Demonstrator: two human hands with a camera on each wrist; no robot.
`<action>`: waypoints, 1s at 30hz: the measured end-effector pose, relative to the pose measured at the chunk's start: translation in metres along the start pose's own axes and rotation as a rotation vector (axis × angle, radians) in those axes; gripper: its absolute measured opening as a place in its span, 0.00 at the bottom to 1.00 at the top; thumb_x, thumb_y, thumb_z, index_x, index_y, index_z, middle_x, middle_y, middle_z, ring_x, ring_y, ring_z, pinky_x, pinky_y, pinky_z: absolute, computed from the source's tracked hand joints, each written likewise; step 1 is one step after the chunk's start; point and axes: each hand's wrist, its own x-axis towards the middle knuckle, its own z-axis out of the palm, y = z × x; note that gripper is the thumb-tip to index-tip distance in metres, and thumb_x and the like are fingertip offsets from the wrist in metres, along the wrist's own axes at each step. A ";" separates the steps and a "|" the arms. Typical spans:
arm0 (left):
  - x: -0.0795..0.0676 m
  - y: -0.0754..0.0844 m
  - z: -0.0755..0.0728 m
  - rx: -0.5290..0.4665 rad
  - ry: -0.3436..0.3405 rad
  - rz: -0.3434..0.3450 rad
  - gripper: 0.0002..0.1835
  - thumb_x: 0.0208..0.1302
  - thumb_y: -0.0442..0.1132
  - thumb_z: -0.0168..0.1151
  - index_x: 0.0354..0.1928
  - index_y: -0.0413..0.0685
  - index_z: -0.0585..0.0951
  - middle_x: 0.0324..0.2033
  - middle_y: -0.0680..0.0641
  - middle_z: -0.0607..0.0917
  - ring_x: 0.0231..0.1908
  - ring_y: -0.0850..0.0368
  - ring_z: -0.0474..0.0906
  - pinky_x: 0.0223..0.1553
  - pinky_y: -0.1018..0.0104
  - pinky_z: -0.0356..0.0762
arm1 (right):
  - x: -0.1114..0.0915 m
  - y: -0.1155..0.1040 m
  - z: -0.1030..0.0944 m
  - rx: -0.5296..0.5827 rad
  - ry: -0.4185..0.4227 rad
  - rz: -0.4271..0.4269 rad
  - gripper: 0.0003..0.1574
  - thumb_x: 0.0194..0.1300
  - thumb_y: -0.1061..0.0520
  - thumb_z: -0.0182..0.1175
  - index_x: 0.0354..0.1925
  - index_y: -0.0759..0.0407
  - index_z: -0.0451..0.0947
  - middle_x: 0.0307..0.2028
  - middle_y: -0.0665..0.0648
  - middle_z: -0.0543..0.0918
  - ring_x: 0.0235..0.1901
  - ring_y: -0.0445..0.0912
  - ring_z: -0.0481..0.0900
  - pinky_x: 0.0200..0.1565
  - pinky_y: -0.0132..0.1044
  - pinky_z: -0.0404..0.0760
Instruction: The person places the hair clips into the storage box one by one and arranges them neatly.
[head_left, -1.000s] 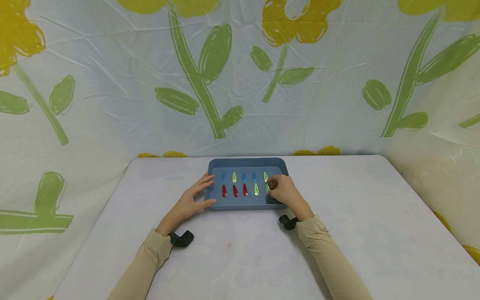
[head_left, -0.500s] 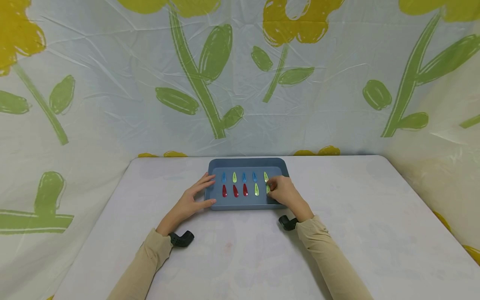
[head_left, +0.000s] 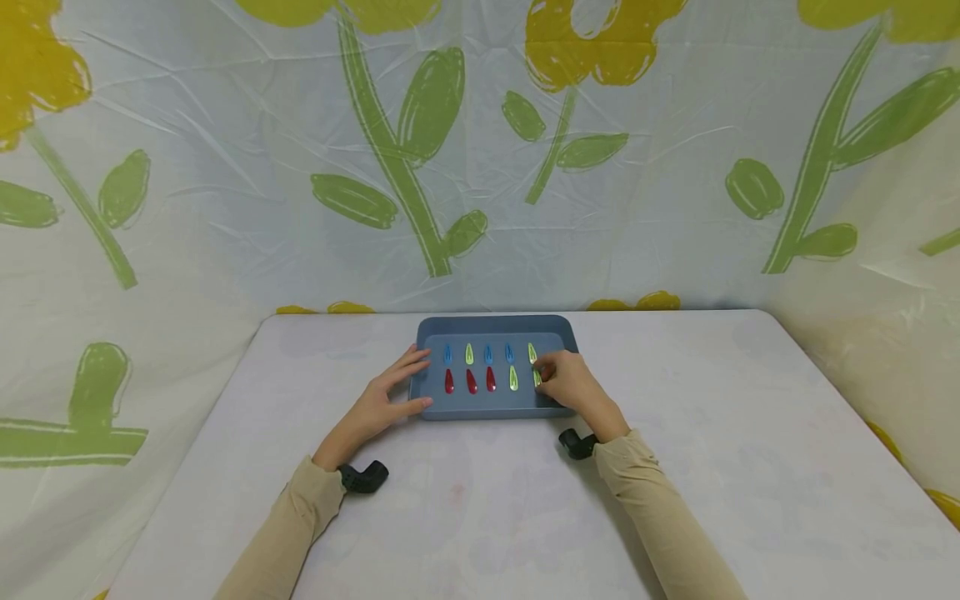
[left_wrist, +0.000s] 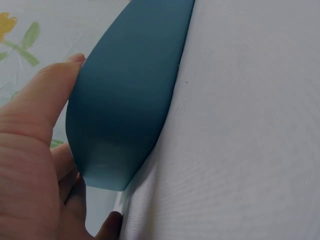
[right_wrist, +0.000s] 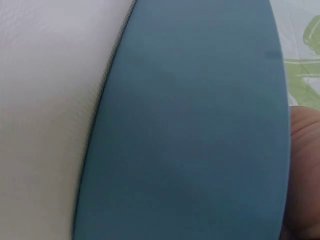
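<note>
A blue-grey tray [head_left: 491,412] holds two rows of snap hair clips. In the far row lie blue clips [head_left: 488,355] and green ones [head_left: 469,354]. Red clips [head_left: 472,382] fill the left of the near row, with a green clip [head_left: 513,379] to their right. At the right end, my right hand [head_left: 572,379] pinches another green hair clip [head_left: 537,378] low over the tray floor, its fingers partly covering it. My left hand [head_left: 378,404] rests at the tray's left end, fingers spread along the rim and thumb at the near left corner, as the left wrist view also shows.
The tray stands near the far edge of a table covered in a white cloth [head_left: 465,517]. Behind it hangs a white curtain [head_left: 255,167] with printed flowers. A black wrist device [head_left: 363,477] sits at the left cuff, another device [head_left: 576,445] at the right.
</note>
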 end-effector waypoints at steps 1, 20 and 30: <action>0.000 0.000 0.000 -0.001 0.000 0.000 0.35 0.61 0.31 0.70 0.68 0.29 0.68 0.73 0.35 0.60 0.76 0.42 0.41 0.72 0.38 0.43 | 0.000 0.000 0.000 0.001 -0.001 0.000 0.20 0.53 0.69 0.70 0.47 0.69 0.83 0.31 0.59 0.83 0.33 0.50 0.79 0.37 0.45 0.80; -0.001 -0.003 0.000 0.027 0.017 0.056 0.34 0.58 0.29 0.72 0.66 0.28 0.70 0.71 0.32 0.63 0.76 0.39 0.43 0.70 0.37 0.46 | -0.004 -0.004 -0.018 0.005 0.026 -0.031 0.19 0.60 0.67 0.66 0.50 0.71 0.81 0.35 0.63 0.84 0.34 0.52 0.82 0.34 0.43 0.81; -0.001 0.002 -0.005 0.035 0.077 0.037 0.32 0.61 0.29 0.69 0.67 0.33 0.70 0.71 0.34 0.64 0.75 0.40 0.47 0.71 0.43 0.49 | -0.013 -0.008 -0.037 0.048 0.242 -0.141 0.14 0.64 0.64 0.64 0.48 0.69 0.82 0.38 0.64 0.84 0.32 0.54 0.83 0.33 0.46 0.81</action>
